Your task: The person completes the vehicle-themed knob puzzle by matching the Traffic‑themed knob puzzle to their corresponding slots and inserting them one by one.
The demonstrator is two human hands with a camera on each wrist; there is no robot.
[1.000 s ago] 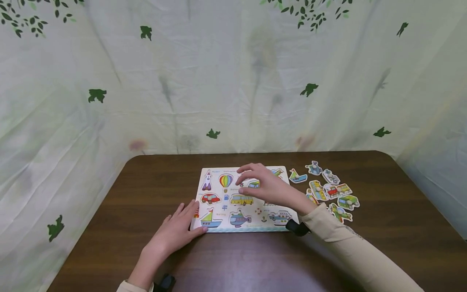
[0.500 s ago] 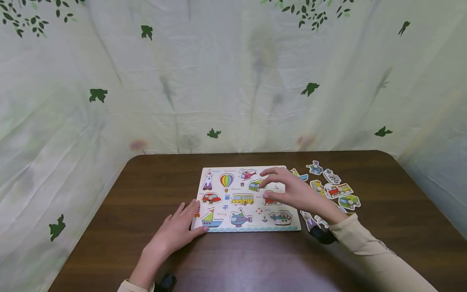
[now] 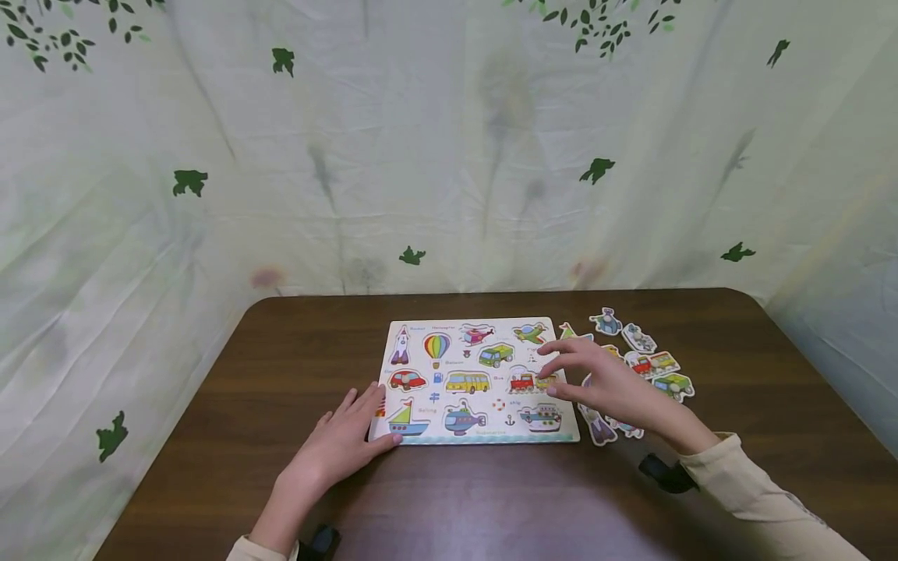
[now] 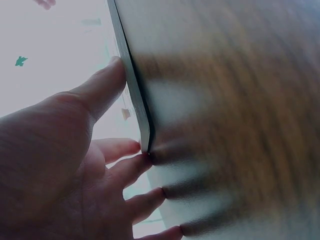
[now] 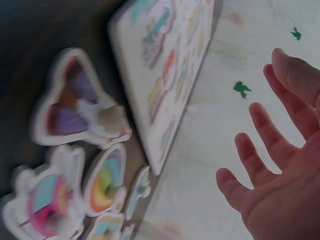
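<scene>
A white puzzle board (image 3: pixel 435 401) printed with vehicles lies flat on the wooden table. My left hand (image 3: pixel 344 440) rests at its near left corner. In the left wrist view the thumb (image 4: pixel 102 85) lies along the board's edge, and the spread fingertips reach the table around the corner. My right hand (image 3: pixel 617 389) hovers over the board's right edge with loosely bent fingers and nothing in them. Loose knobbed pieces lie to the right, partly hidden under that hand: a rocket piece (image 5: pixel 75 110), a balloon piece (image 5: pixel 105 182), a helicopter piece (image 5: pixel 47 200) and a train piece (image 3: pixel 652 364).
Farther back on the right are a submarine piece (image 3: pixel 606 322), a ship piece (image 3: pixel 639 338) and a green car piece (image 3: pixel 673 386). A pale curtain (image 3: pixel 449 156) with green leaf shapes hangs behind the table (image 3: pixel 309 335).
My right hand has moved right, from over the middle of the board to its right edge, uncovering the helicopter, plane and train pictures. The left hand stays in place.
</scene>
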